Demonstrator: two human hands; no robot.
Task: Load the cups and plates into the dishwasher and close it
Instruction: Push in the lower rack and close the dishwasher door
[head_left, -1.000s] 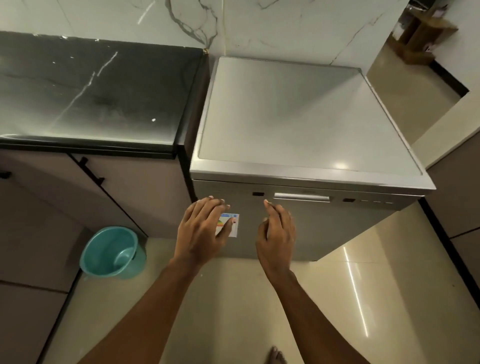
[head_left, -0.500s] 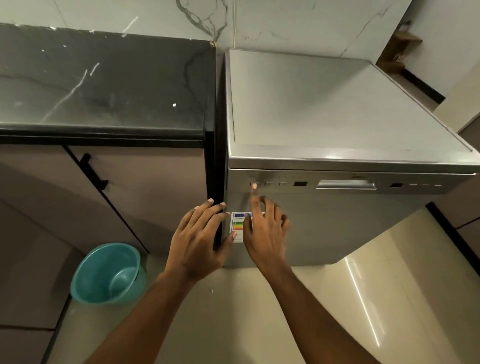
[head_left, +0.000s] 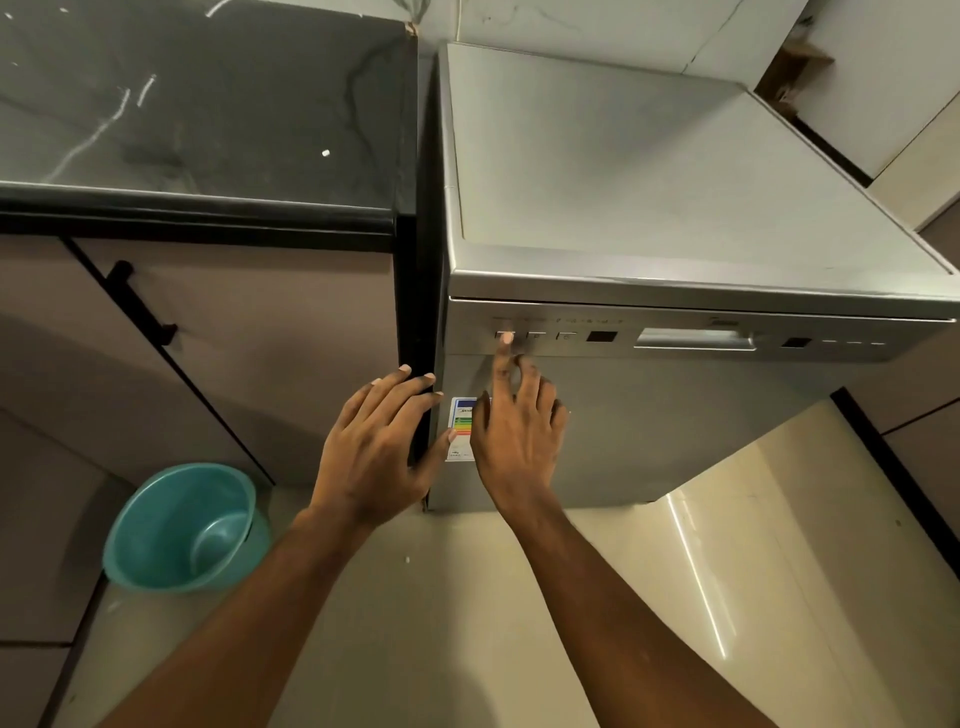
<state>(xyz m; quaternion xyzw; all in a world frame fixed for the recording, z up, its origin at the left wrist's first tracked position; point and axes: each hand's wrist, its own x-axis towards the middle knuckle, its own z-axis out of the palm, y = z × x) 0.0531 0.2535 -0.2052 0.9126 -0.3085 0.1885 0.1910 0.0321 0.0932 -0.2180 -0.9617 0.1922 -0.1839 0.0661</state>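
1. Right beside the dark marble bench stands the silver dishwasher. Its door is shut and sits flush under the flat grey top.
2. The right hand is up against the control strip. Its index fingertip is stretched out and sits on the leftmost one in the row of buttons. The other fingers are loosely spread below it and it's not gripping anything.
3. The left hand is open too, fingers straight and fanned out. It's in front of the dark gap between the cabinet and the dishwasher's left edge. Can't tell if it's actually touching the front or just hovering there.
4. Between the two hands you can see a bit of the energy label sticker on the door. The right hand covers its right side.
5. Further along the control strip there's a small dark display, then the recessed door handle about mid-width, then another little dark window and some faint marks.
6. Under the bench is a beige cabinet door with a black bar handle.
7. A teal plastic bucket sits on the floor by the cabinet, well to the left of the dishwasher. The floor is glossy cream tile with light streaks.
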